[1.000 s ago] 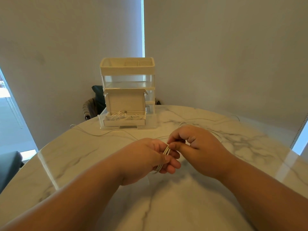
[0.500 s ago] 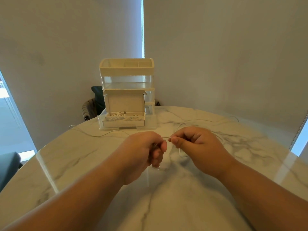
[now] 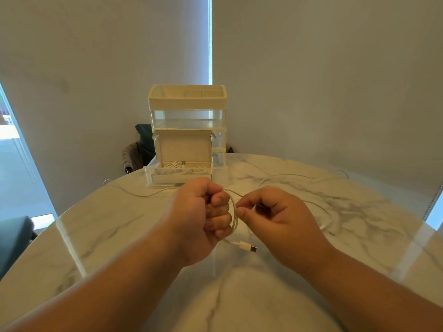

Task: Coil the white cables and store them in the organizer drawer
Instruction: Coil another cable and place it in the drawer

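My left grip (image 3: 203, 219) is a closed fist, and the white cable (image 3: 234, 218) runs in a loop down the front of its curled fingers. I hold it that way because the fist is the form the coil winds on. My right grip (image 3: 275, 219) pinches the same cable between thumb and forefinger, just beside the fist. I judge that staying close in lets each turn lie against the last instead of sagging. The plug (image 3: 248, 247) pokes out below my left fist, just above the bench (image 3: 107, 231), and I think it is left free so the end does not get buried in the coil.

From my right pinch the loose run of cable (image 3: 332, 219) trails off to the right across the marble. A good deal of it lies unwound, so I reckon the coil is only a few turns in. A thin white line (image 3: 134, 193) also crosses the bench on the far left, and I cannot tell whether it is the same cable or another.

The organizer (image 3: 187, 104) stands straight ahead at the far edge of the bench, with its bottom drawer (image 3: 179, 179) pulled out toward me. Coiled white cables (image 3: 172, 170) already lie there beneath the raised lid of a small box (image 3: 183, 149), though I cannot make out whether they sit in the box or in the drawer itself. The drawer is open for a reason, I would say — both hands are taken up, so a finished coil can go straight in.
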Demonstrator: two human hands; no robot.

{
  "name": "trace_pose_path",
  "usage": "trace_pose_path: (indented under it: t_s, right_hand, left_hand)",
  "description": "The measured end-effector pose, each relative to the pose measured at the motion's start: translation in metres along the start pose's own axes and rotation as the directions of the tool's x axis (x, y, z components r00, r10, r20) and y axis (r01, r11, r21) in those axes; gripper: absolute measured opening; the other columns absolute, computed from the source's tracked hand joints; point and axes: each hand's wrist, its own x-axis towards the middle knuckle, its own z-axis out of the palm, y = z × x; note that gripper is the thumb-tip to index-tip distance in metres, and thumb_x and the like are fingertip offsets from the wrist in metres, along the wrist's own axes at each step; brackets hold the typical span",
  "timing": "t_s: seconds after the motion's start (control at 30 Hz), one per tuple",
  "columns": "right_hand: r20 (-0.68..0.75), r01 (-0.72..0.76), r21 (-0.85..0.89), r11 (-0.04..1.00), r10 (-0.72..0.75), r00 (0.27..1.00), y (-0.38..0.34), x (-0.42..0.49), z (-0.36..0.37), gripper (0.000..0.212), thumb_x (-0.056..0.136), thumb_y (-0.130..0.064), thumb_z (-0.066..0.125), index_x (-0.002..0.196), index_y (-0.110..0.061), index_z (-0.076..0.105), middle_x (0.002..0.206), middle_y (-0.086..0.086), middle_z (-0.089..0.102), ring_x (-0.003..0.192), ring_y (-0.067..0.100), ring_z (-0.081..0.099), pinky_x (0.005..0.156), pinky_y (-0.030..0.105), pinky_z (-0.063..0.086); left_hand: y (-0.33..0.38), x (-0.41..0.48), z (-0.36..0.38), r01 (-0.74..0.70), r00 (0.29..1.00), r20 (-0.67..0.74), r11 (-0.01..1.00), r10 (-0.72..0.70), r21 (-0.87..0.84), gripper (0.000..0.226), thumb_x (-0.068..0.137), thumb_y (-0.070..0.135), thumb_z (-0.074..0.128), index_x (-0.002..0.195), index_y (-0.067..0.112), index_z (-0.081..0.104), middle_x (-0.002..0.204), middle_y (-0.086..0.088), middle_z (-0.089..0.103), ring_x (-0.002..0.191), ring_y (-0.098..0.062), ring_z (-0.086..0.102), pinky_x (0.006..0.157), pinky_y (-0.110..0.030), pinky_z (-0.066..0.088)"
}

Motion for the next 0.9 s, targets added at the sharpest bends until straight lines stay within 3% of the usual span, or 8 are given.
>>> trace_pose_path:
  t_s: [0.13,0.33,0.47,0.77,0.9]
  right_hand:
    - [0.0,0.003,-0.027,1.0,-0.003,1.0,-0.004,-0.0004,-0.0003,0.011,0.08,-0.025,0.079,0.076,-0.033,0.073,0.069,-0.019,0.058,0.063,0.01,0.049,0.058,0.013,0.035]
    - [0.028,0.045,-0.245,0.969,-0.039,0.999,-0.0074,0.0019,-0.0018,0.009,0.081,-0.029,0.073,0.073,-0.031,0.071,0.071,-0.014,0.059,0.079,0.006,0.057,0.064,0.009,0.036]
    - [0.042,0.052,-0.354,0.934,-0.039,0.998,-0.0049,0.0052,-0.0034,0.013,0.078,-0.03,0.07,0.067,-0.033,0.065,0.071,-0.015,0.055,0.078,0.004,0.053,0.063,0.012,0.034]
    - [0.014,0.186,-0.213,0.959,-0.188,0.982,-0.0062,0.0003,-0.0001,0.01,0.085,-0.032,0.066,0.079,-0.036,0.058,0.075,-0.022,0.05,0.078,0.001,0.053,0.066,0.008,0.036]
    - [0.039,0.203,-0.277,0.939,-0.2,0.979,-0.0067,0.0013,0.004,0.009,0.086,-0.036,0.057,0.077,-0.037,0.056,0.073,-0.017,0.051,0.077,0.005,0.053,0.065,0.011,0.036]
  left_hand:
    - [-0.0014,-0.0024,0.0014,-0.011,1.0,-0.004,1.0,0.011,-0.005,0.031,0.078,0.02,0.042,0.047,0.017,0.037,0.044,0.003,0.019,0.038,-0.012,0.018,0.039,-0.025,0.026]
    - [-0.0036,-0.0004,0.0023,-0.036,0.999,0.028,0.998,0.035,0.056,0.03,0.079,0.021,0.041,0.05,0.015,0.038,0.044,0.002,0.019,0.038,-0.012,0.02,0.043,-0.028,0.029]
    - [-0.0066,0.0008,0.0041,-0.047,0.995,0.092,0.989,0.035,0.137,0.03,0.085,0.017,0.038,0.057,0.013,0.045,0.049,0.0,0.022,0.044,-0.015,0.025,0.052,-0.032,0.034]
    - [0.0028,-0.0062,0.007,-0.028,1.0,0.015,0.999,0.027,0.029,0.044,0.092,0.023,0.038,0.049,0.017,0.037,0.047,0.002,0.017,0.04,-0.012,0.017,0.04,-0.025,0.026]
    - [0.0011,-0.0051,0.0078,-0.055,0.998,-0.031,0.996,0.057,0.065,0.05,0.096,0.023,0.039,0.046,0.018,0.035,0.045,0.002,0.019,0.039,-0.012,0.017,0.041,-0.027,0.024]
